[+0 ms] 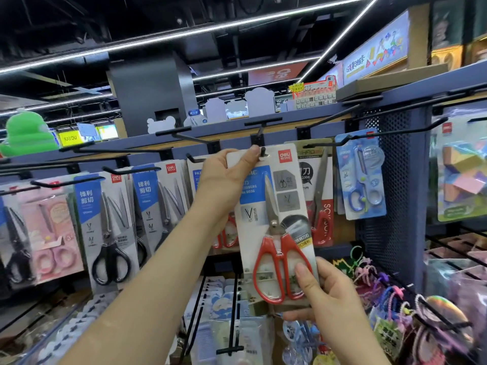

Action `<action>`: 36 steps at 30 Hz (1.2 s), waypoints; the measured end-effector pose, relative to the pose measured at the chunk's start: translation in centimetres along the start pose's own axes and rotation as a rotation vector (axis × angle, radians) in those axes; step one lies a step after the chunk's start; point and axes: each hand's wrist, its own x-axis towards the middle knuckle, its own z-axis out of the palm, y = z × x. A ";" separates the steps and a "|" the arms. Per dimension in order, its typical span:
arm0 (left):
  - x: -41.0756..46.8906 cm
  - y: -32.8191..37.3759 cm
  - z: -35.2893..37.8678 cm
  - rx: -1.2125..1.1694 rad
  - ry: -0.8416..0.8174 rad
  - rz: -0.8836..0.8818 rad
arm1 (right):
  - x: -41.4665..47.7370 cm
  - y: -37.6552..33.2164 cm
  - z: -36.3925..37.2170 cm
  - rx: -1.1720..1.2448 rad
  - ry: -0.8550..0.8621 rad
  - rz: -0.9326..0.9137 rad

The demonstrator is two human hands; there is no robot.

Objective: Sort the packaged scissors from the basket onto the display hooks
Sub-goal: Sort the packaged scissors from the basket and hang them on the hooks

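A carded pack of red-handled scissors (274, 227) is held up against the display wall. My left hand (226, 175) grips the card's top left corner, with a fingertip next to the hang hole. The tip of a black display hook (263, 151) pokes through that hole. My right hand (324, 293) pinches the card's bottom right corner, thumb on the front over a red handle. The basket is out of view.
Black hooks run along the blue rack, with hanging packs of black-handled scissors (110, 227), pink ones (52, 230), red-handled ones (320, 196) and blue children's scissors (362, 177). Bare hooks (184, 135) jut out above. Lower hooks carry small trinkets (382, 285).
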 end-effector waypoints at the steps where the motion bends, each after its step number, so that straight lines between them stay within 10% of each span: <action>1: 0.1 -0.4 0.1 0.012 0.005 -0.021 | 0.3 -0.1 0.1 -0.005 0.020 -0.012; 19: -2.3 -8.4 -0.3 0.758 0.115 0.115 | 3.9 0.4 -1.4 -0.928 0.173 -0.143; 29: -6.2 -9.0 -2.4 0.687 0.069 0.481 | -4.7 0.5 -5.2 -0.741 0.324 -0.177; 36: -14.8 -11.1 -0.6 0.414 -0.373 0.627 | -15.1 1.1 -8.9 -0.948 0.373 0.025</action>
